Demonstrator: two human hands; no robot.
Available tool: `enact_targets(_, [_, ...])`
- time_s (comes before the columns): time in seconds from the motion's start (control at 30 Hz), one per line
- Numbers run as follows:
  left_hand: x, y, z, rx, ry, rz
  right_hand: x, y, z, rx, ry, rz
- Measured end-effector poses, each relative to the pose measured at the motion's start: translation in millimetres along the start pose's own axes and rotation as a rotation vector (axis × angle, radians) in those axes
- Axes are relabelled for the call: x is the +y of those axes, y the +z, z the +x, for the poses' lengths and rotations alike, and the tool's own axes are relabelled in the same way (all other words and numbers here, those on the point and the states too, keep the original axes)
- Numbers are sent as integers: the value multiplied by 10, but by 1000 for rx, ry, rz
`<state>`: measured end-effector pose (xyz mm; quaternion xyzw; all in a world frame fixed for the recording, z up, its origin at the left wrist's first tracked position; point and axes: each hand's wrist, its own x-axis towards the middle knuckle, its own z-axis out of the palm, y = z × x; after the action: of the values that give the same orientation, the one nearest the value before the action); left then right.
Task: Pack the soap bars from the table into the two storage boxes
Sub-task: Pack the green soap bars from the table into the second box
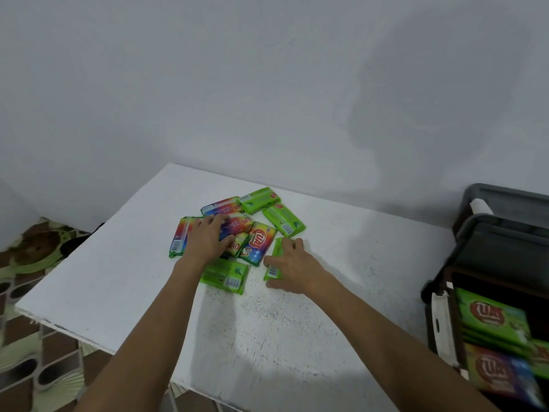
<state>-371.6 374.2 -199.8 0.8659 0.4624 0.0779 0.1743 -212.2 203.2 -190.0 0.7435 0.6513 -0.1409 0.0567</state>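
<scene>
Since both hands sit on the pile, I see only part of the soap bars (255,233); they lie in a loose, overlapping heap on the far middle of the white table (118,278), some in green wrappers, some in rainbow wrappers. Two green bars (260,199) lie at the far edge of the heap, touching at an angle; a flat green bar (225,276) lies at the near edge, partly under the left forearm.

From my seat the right hand (292,267) plainly grips an upright green bar (274,261) at the right of the heap; the bar stands on its long edge, thumb on its left face, fingers curled over its top and far end. The left hand (206,237) lies palm down on the rainbow bars (237,226), fingers bent over them and thumb pointing right; I cannot tell whether it grips one or only presses on them.

Off the table's right end stand the two dark grey storage boxes, one behind the other; the nearer storage box (475,263) is open and holds packed bars (493,316), green above rainbow, blurred in my feed; the farther storage box (505,197) shows only its rim and a white latch.

Behind the table rises a pale wall (208,84); to the left and below lies a patterned tile floor (26,337).
</scene>
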Motion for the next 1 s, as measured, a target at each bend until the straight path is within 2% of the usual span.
enact_targets(0.2, [82,31,-94,101,-3,83,122,-48,-128,28,-12,162])
enact_targets(0.3, [217,17,-187,139,-55,-129,205,-114,-223,134,13,352])
enact_targets(0.4, [477,-62,-322,160,-110,-477,261,-286,-397,319,64,557])
enact_targets(0.5, [669,-110,-478,153,-62,-810,342,-457,-641,463,88,769])
enact_targets(0.63, [948,-98,-648,123,-41,-1090,510,-591,-990,590,92,1061])
enact_targets(0.73, [1167,-75,-761,98,-16,-1189,635,-678,-1265,612,128,1223])
enact_targets(0.87, [1427,1,-852,57,17,-1284,835,-697,-1693,657,138,1268])
enact_targets(1.0, [1757,105,-925,52,57,-1270,1067,-658,-2106,719,154,1360])
